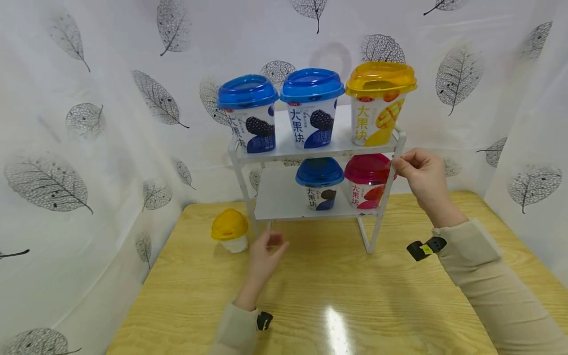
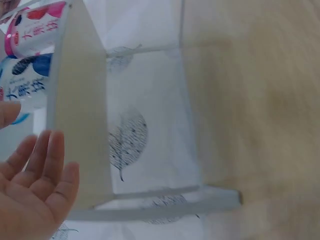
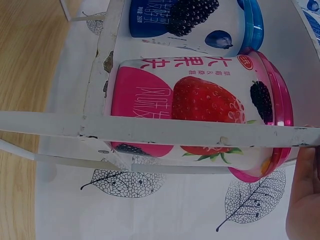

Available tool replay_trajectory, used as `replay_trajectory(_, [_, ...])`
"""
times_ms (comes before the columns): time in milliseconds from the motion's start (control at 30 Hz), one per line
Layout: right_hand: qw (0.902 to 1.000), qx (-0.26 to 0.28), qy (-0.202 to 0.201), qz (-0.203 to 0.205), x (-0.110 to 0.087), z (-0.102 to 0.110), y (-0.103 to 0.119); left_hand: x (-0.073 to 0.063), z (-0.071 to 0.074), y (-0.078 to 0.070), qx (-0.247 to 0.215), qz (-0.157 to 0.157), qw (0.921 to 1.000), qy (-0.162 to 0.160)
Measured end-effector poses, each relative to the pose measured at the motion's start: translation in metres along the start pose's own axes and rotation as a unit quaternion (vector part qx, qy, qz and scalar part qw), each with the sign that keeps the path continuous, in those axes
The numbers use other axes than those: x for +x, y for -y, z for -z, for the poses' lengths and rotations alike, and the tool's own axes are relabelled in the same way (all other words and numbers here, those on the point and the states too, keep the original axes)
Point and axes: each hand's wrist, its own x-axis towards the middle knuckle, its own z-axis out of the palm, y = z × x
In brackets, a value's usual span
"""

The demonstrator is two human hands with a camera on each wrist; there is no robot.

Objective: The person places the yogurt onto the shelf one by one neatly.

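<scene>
My right hand (image 1: 423, 177) pinches the right front post of a white two-tier rack (image 1: 284, 212), just below the upper shelf. In front of the rack's lower left side, my left hand (image 1: 264, 256) has loosely bent fingers (image 2: 54, 155) and holds nothing. On the upper shelf stand two blue-lidded blackberry yogurt cups (image 1: 310, 121) and a yellow-lidded mango yogurt cup (image 1: 377, 113). The lower shelf bears a blue-lidded yogurt cup (image 1: 320, 185) and, beside the right post, a pink-lidded strawberry yogurt cup (image 3: 200, 95).
Another yellow-lidded cup (image 1: 230, 231) stands on the wooden table (image 1: 310, 286), left of the rack and close to my left hand. A white leaf-patterned curtain (image 1: 111, 172) hangs behind and at both sides.
</scene>
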Motion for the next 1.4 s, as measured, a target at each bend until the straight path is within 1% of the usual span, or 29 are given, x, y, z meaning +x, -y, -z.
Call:
replay_trajectory(100, [1.0000, -0.002, -0.001, 0.001, 0.000, 0.000, 0.000, -0.005, 0.006, 0.007, 0.023, 0.019, 0.9993, 0.024])
replay_trajectory(200, [1.0000, -0.006, -0.004, 0.001, 0.000, 0.000, -0.001, -0.009, 0.011, 0.015, 0.022, 0.045, 0.9979, 0.039])
replay_trajectory(300, [0.9999, -0.013, -0.008, -0.002, -0.001, 0.000, 0.000, -0.012, 0.016, 0.026, 0.024, 0.071, 0.9963, 0.044])
replay_trajectory(400, [0.9997, -0.022, -0.011, -0.007, -0.001, 0.000, 0.000, -0.013, 0.022, 0.037, 0.029, 0.082, 0.9956, 0.036])
replay_trajectory(500, [0.9996, -0.024, -0.012, -0.011, -0.002, 0.000, 0.001, -0.014, 0.029, 0.045, 0.036, 0.075, 0.9963, 0.020])
replay_trajectory(533, [0.9996, -0.024, -0.012, -0.012, -0.002, 0.000, 0.001, -0.014, 0.031, 0.046, 0.040, 0.071, 0.9966, 0.013])
replay_trajectory(633, [0.9997, -0.018, -0.011, -0.013, -0.002, 0.000, 0.001, -0.013, 0.039, 0.048, 0.048, 0.071, 0.9962, -0.013])
replay_trajectory(700, [0.9998, -0.015, -0.011, -0.012, -0.001, 0.000, 0.001, -0.010, 0.044, 0.047, 0.048, 0.072, 0.9957, -0.031])
replay_trajectory(767, [0.9998, -0.010, -0.011, -0.011, -0.001, 0.000, 0.001, -0.004, 0.049, 0.045, 0.059, 0.072, 0.9942, -0.054])
replay_trajectory(833, [0.9998, -0.007, -0.011, -0.012, -0.001, 0.000, 0.001, 0.002, 0.054, 0.042, 0.074, 0.061, 0.9921, -0.081])
replay_trajectory(900, [0.9998, -0.009, -0.011, -0.016, -0.001, 0.000, 0.001, 0.009, 0.058, 0.040, 0.095, 0.045, 0.9885, -0.110])
replay_trajectory(967, [0.9996, -0.015, -0.011, -0.019, 0.000, 0.000, 0.001, 0.016, 0.061, 0.041, 0.119, 0.030, 0.9826, -0.139])
replay_trajectory(1033, [0.9995, -0.021, -0.011, -0.021, 0.000, 0.000, 0.001, 0.023, 0.062, 0.042, 0.137, 0.024, 0.9777, -0.157])
replay_trajectory(1100, [0.9994, -0.026, -0.010, -0.022, 0.000, 0.000, 0.001, 0.029, 0.063, 0.045, 0.160, 0.027, 0.9724, -0.168])
replay_trajectory(1233, [0.9994, -0.028, -0.009, -0.020, 0.000, 0.001, -0.001, 0.039, 0.064, 0.049, 0.212, 0.051, 0.9608, -0.171])
replay_trajectory(1300, [0.9995, -0.025, -0.008, -0.020, 0.000, 0.001, -0.001, 0.043, 0.064, 0.050, 0.239, 0.071, 0.9543, -0.164])
replay_trajectory(1400, [0.9997, -0.016, -0.006, -0.019, 0.000, 0.001, -0.001, 0.046, 0.064, 0.054, 0.275, 0.108, 0.9443, -0.145])
